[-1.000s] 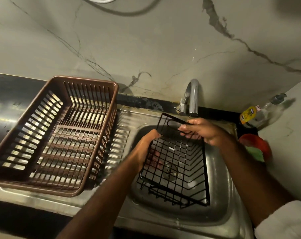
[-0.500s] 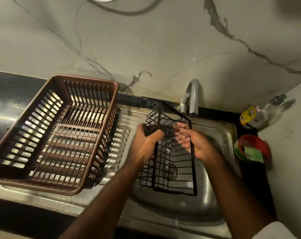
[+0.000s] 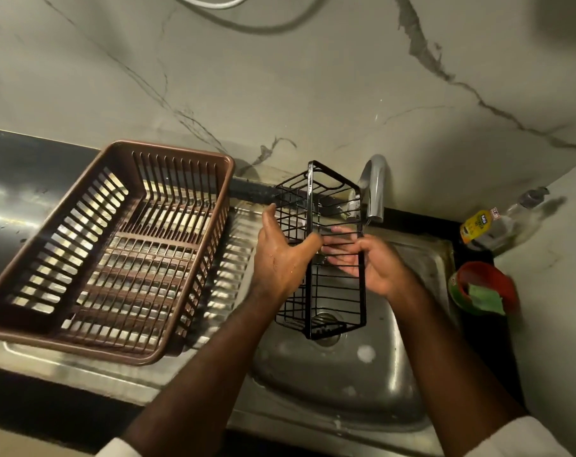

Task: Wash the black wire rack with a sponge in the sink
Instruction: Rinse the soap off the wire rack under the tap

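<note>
Black wire rack on end over sink, long axis 12 to 6. Left hand grips its 9 o'clock edge, right hand its 3 o'clock edge. Green sponge lies at 3 o'clock, nearer right hand.

Left hand and right hand hold the black wire rack upright over the sink, beside the faucet.

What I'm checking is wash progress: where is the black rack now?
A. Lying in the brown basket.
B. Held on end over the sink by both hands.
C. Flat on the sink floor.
B: the left hand and right hand hold the rack upright over the sink.
</note>
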The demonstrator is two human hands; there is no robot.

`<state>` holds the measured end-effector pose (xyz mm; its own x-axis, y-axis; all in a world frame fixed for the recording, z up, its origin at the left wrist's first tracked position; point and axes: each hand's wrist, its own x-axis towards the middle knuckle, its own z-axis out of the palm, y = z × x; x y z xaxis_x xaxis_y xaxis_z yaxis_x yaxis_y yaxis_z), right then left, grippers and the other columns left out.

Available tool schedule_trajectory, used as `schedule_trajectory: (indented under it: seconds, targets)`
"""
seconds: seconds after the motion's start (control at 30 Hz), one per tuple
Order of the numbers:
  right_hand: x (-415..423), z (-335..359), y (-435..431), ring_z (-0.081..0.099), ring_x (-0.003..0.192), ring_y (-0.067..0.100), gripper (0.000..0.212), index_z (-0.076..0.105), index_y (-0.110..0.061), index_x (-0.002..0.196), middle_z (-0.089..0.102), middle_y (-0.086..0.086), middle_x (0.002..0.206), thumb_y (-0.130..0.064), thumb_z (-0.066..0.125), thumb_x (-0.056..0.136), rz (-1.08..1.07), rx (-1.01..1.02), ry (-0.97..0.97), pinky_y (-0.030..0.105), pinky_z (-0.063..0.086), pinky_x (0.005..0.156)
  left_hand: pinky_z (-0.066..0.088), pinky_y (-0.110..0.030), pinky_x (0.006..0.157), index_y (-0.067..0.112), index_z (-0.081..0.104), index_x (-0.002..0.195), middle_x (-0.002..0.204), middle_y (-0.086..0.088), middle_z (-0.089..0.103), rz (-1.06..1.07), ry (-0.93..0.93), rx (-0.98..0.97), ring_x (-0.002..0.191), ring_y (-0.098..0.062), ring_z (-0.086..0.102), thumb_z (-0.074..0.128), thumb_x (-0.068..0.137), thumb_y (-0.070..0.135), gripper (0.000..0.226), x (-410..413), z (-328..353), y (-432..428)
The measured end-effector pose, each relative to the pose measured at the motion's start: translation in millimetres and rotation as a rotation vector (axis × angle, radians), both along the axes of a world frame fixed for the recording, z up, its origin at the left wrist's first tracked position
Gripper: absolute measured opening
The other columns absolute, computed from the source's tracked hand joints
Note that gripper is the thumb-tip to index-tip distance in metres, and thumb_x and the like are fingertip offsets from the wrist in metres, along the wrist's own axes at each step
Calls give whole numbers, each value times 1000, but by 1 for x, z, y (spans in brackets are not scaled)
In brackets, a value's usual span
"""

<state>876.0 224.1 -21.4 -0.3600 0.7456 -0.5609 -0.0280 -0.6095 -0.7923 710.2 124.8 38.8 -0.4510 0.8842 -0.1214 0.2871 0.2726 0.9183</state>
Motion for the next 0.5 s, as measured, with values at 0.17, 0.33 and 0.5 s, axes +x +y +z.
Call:
schedule_trajectory:
  seconds: [0.17, 0.33, 0.5]
  targets:
    - [-3, 16, 19, 62, 116, 45, 49, 58, -8, 135, 64, 29, 124, -15, 37, 91, 1, -39, 29, 58, 45, 104, 36, -39, 101, 25, 17, 156, 159, -10, 32, -27, -31, 10, 136, -18, 35, 62, 73, 51, 98, -3, 0, 3]
    - [-10, 19, 24, 64, 108, 41, 50, 62, -10, 132, 63, 28, 125, -31, 48, 89, 7, -86, 100, 44, 51, 91, 37, -50, 112, 25, 21, 155, 157, -9, 34, 11, -131, 37, 131, -14, 34, 59, 79, 49, 89, -6, 2, 9]
    - [-18, 19, 27, 64, 105, 39, 47, 62, -9, 132, 64, 29, 118, -32, 54, 92, -42, -110, 134, 43, 49, 96, 33, -39, 108, 25, 22, 155, 160, -6, 30, 49, -154, 70, 132, -9, 30, 58, 79, 50, 88, -6, -1, 11]
